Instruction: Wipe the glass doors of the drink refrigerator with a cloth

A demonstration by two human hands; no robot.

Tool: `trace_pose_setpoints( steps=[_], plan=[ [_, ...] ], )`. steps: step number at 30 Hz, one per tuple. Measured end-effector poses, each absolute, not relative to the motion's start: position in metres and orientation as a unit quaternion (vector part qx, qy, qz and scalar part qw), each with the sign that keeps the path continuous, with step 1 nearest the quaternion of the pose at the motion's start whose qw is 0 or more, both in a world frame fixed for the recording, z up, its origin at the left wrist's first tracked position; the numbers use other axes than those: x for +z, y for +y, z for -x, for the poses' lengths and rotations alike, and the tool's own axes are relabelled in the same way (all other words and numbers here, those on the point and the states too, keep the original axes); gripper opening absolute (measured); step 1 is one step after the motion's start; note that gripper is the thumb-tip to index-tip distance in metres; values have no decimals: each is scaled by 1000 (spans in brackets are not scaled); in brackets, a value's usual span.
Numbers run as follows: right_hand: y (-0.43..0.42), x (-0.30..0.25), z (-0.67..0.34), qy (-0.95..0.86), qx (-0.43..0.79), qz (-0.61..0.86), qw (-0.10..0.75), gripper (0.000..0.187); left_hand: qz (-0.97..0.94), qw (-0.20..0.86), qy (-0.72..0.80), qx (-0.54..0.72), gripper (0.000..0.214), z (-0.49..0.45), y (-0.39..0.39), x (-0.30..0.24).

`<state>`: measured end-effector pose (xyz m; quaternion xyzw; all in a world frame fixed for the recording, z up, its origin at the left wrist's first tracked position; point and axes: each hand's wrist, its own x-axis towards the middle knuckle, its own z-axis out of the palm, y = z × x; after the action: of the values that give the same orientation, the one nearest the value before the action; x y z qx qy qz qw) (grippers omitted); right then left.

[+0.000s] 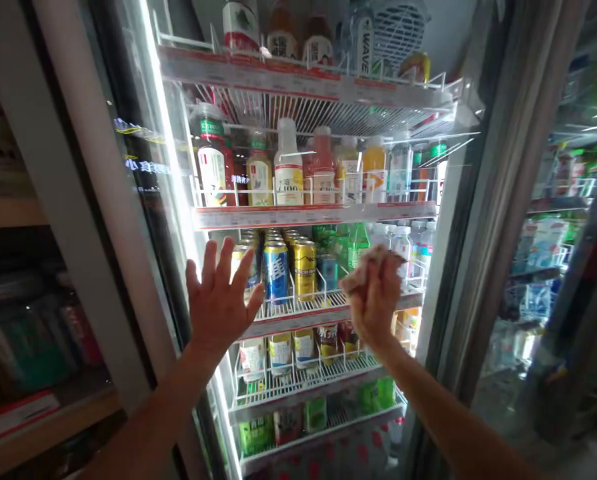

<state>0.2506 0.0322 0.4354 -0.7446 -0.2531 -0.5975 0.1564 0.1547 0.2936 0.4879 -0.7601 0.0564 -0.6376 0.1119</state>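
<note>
In front of a lit drinks fridge, my left hand (218,300) is raised with its fingers spread, holding nothing. It is nearest to the left side of the glass door (151,143); whether the palm touches the pane I cannot tell. My right hand (377,307), slightly blurred, is closed around a crumpled pale cloth (378,259) at the middle right of the door. Behind the glass, between the hands, stand a blue can (276,273) and a gold can (305,270). A green bottle (358,243) is partly hidden by the cloth.
Juice bottles (288,167) line the shelf above the cans. Lower wire shelves carry more cans (279,353) and green packs (256,433). A metal door frame (498,200) runs down the right. At left is a darker shelf (53,413) with bottles.
</note>
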Motion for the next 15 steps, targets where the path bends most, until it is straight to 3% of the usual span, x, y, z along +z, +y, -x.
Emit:
trace_pose_setpoints(
  steps=[5,11,15],
  plan=[
    [58,409,-227,-380,-575,717,104,70,796,86,60,-596,57,-139,298,484],
    [31,418,-243,-192,-642,705,230,71,796,56,49,-601,60,-140,308,452],
    [94,388,-202,-363,-539,747,142,74,779,65,63,-621,67,-146,308,447]
  ],
)
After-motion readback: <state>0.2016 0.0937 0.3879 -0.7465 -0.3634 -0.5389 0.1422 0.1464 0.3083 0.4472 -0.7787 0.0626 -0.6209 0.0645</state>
